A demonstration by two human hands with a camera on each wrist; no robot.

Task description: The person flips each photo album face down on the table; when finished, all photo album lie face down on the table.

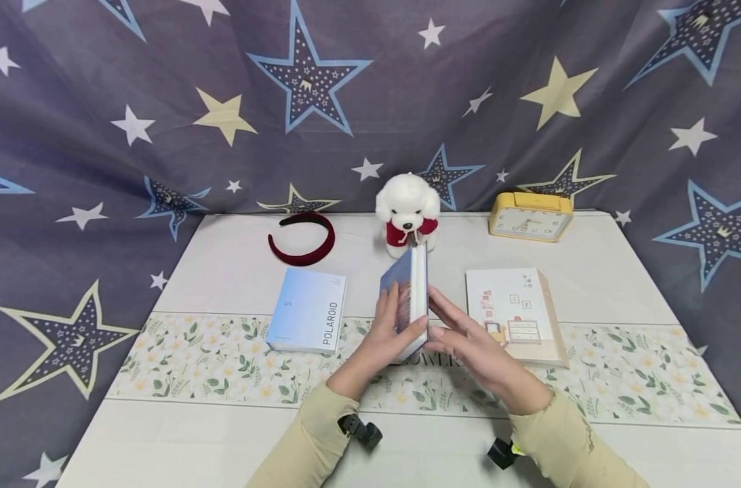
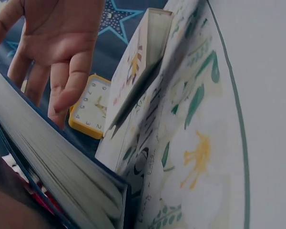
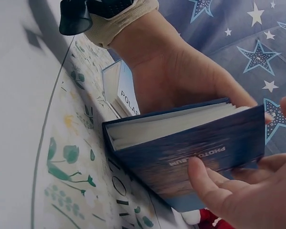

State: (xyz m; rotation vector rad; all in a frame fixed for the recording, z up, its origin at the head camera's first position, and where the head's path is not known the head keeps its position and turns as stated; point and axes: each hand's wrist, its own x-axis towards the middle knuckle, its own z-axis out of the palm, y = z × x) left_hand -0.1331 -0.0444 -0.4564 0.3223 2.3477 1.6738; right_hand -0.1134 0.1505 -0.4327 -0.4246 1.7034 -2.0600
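A blue photo album (image 1: 418, 281) stands upright on edge above the middle of the table, its white page edges facing me. My left hand (image 1: 385, 332) grips it from the left, fingers along one cover and thumb across to the page side. On the other cover, my right hand (image 1: 476, 346) rests lightly with loosely extended fingers. "PHOTO ALBUM" shows on that cover of the album (image 3: 157, 167) in the right wrist view, where the thumb of my right hand (image 3: 248, 195) lies near the lettering. The left wrist view shows the right palm spread beside the album's pages (image 2: 62, 162).
A light-blue box-like book marked POLAROID (image 1: 309, 312) lies left, a white illustrated book (image 1: 510, 312) right. Behind are a dark red headband (image 1: 312, 256), a white plush dog (image 1: 409, 196) and a yellow alarm clock (image 1: 531, 217). A starry curtain (image 1: 346, 156) hangs behind the table.
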